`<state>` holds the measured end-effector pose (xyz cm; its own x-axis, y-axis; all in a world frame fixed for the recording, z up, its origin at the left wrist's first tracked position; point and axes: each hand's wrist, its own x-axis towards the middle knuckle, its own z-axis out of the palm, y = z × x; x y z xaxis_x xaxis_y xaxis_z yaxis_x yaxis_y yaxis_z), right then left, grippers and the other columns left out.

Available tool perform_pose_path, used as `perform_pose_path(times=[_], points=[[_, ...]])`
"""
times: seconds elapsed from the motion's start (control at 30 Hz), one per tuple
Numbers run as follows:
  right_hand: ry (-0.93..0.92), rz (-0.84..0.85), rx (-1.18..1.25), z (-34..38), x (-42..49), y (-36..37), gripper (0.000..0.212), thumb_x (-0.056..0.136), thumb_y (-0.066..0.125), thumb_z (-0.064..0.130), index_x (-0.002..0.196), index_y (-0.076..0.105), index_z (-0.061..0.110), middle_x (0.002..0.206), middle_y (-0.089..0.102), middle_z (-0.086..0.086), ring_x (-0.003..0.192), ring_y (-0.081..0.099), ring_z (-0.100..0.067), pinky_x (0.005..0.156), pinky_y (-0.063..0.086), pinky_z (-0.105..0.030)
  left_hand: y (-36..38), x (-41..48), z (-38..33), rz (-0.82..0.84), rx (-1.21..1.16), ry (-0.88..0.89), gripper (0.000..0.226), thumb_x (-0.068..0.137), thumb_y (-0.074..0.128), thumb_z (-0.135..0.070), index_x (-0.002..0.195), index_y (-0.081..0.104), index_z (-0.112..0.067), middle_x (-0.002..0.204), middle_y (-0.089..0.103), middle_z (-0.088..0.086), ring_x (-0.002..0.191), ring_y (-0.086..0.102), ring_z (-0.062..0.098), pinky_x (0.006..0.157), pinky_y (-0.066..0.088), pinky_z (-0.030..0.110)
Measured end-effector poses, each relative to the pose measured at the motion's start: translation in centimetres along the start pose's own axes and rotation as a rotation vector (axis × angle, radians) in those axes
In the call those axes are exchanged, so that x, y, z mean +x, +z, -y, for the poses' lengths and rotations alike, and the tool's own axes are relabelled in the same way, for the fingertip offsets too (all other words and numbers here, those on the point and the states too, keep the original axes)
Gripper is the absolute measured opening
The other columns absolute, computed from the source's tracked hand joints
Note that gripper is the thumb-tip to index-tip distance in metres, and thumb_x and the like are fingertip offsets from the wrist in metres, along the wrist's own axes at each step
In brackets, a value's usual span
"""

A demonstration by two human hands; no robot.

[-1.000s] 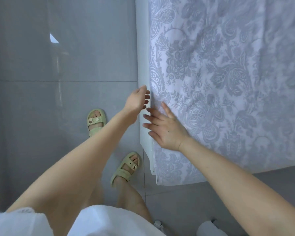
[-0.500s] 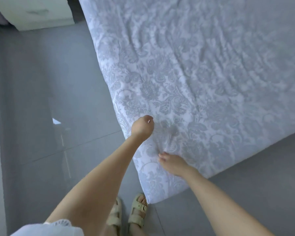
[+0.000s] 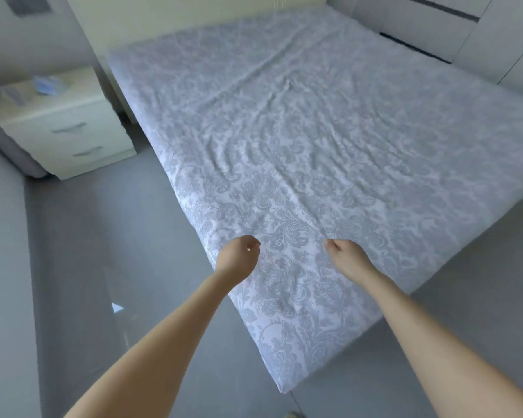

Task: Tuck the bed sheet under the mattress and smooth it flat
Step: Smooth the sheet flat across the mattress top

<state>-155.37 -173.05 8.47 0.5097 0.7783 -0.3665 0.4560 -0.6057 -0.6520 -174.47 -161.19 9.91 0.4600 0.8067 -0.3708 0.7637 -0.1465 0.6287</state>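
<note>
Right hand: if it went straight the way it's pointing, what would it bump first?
Most likely the patterned bed sheet, in the wrinkled stretch just ahead of the right hand; its height above the sheet is unclear.

Both forearms (image 3: 163, 342) are bare down to the left grip (image 3: 239, 254) and the right grip (image 3: 347, 257). A sliver of pale footwear (image 3: 293, 414) shows at the bottom edge.

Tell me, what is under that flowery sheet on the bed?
Nothing beneath it shows. The sheet covers the whole top and hangs over the near edges, so the mattress is fully hidden; only its flat, boxy shape shows through.
</note>
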Motion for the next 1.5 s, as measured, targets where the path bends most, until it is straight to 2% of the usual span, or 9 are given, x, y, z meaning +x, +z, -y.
perform_pose_path(times=[0.3, 0.4, 0.47, 0.57, 0.8, 1.0, 1.13, 1.33, 1.5], points=[[-0.069, -0.126, 0.054, 5.7, 2.0, -3.8, 0.046, 0.101, 0.03, 0.038, 0.065, 0.038, 0.011, 0.057, 0.029, 0.0, 0.053, 0.028, -0.014, 0.055, 0.026, -0.029, -8.8, 0.9, -4.8, -0.136, -0.075, 0.012, 0.031, 0.097, 0.04, -0.023, 0.12, 0.06, -0.019, 0.123, 0.061, -0.003, 0.105, 0.057, 0.017, 0.081, 0.045, 0.025], [-0.058, -0.155, 0.062, 8.6, 5.5, -1.9, 0.047, 0.1, 0.03, 0.041, 0.107, 0.061, 0.007, 0.065, 0.044, 0.013, 0.056, 0.045, -0.005, 0.057, 0.036, -0.017, -11.3, 4.6, -4.5, -0.177, -0.096, 0.036, 0.031, 0.098, 0.04, -0.024, 0.122, 0.059, -0.021, 0.125, 0.059, -0.003, 0.107, 0.056, 0.017, 0.082, 0.044, 0.025], [-0.072, -0.142, 0.04, 10.5, 8.6, 0.3, 0.044, 0.102, 0.032, 0.033, 0.138, 0.045, 0.01, 0.117, 0.061, 0.006, 0.102, 0.061, -0.012, 0.089, 0.046, -0.021, -12.4, 8.5, -3.6, -0.193, -0.093, 0.07, 0.031, 0.098, 0.04, -0.024, 0.122, 0.059, -0.021, 0.127, 0.059, -0.002, 0.11, 0.056, 0.017, 0.084, 0.044, 0.026], [-0.094, -0.116, -0.081, 11.9, 13.5, 5.2, 0.048, 0.103, 0.03, 0.029, 0.148, 0.027, 0.013, 0.155, 0.024, -0.003, 0.144, 0.022, -0.018, 0.115, 0.021, -0.03, -12.4, 14.6, -0.7, -0.185, -0.008, 0.126, 0.032, 0.098, 0.042, -0.023, 0.127, 0.055, -0.019, 0.131, 0.057, -0.001, 0.115, 0.055, 0.017, 0.086, 0.038, 0.023], [-0.241, -0.084, -0.58, 10.3, 25.9, 14.5, 0.052, 0.103, 0.022, 0.033, 0.151, 0.011, 0.015, 0.159, 0.01, -0.006, 0.147, 0.003, -0.023, 0.119, 0.001, -0.043, -7.4, 28.1, 6.5, -0.185, 0.178, 0.207, 0.041, 0.097, 0.044, -0.02, 0.138, 0.044, -0.016, 0.138, 0.052, 0.004, 0.121, 0.051, 0.026, 0.095, 0.039, 0.033], [-0.352, 0.029, -0.861, 3.1, 35.1, 17.3, 0.053, 0.101, 0.012, 0.044, 0.151, 0.003, 0.029, 0.16, 0.001, -0.001, 0.147, -0.004, -0.02, 0.115, -0.009, -0.055, 0.2, 37.8, 10.5, -0.11, 0.488, 0.185, 0.052, 0.1, 0.033, -0.033, 0.149, 0.021, -0.025, 0.157, 0.019, -0.001, 0.146, 0.008, 0.031, 0.115, 0.021, 0.043], [-0.077, -0.242, -0.829, -15.1, 35.2, 7.7, 0.07, 0.087, -0.023, 0.057, 0.149, 0.0, 0.034, 0.159, 0.004, 0.005, 0.146, 0.002, -0.013, 0.117, -0.001, -0.051, 9.1, 41.9, 7.8, -0.082, 0.699, 0.161, 0.056, 0.095, 0.021, -0.053, 0.148, 0.009, -0.038, 0.158, 0.007, 0.004, 0.142, 0.004, 0.038, 0.113, 0.012, 0.055], [0.523, -0.317, -0.61, -27.6, 30.1, -3.5, 0.061, 0.095, 0.005, 0.044, 0.151, 0.019, 0.022, 0.159, 0.012, -0.002, 0.146, 0.009, -0.019, 0.116, 0.008, -0.05, 25.2, 37.2, -2.1, 0.069, 0.644, 0.455, 0.062, 0.089, -0.001, -0.063, 0.147, -0.007, -0.04, 0.152, -0.022, -0.005, 0.14, -0.024, 0.039, 0.11, -0.019, 0.058], [-0.147, -0.459, -0.589, -16.7, 40.5, 0.5, 0.06, 0.094, 0.017, 0.036, 0.14, 0.043, 0.007, 0.144, 0.043, -0.019, 0.134, 0.038, -0.036, 0.112, 0.023, -0.057, 25.2, 40.1, -6.1, -0.082, 0.158, 0.447, 0.053, 0.096, 0.023, -0.035, 0.143, 0.039, -0.017, 0.153, 0.031, 0.002, 0.144, 0.019, 0.026, 0.118, 0.009, 0.04]])
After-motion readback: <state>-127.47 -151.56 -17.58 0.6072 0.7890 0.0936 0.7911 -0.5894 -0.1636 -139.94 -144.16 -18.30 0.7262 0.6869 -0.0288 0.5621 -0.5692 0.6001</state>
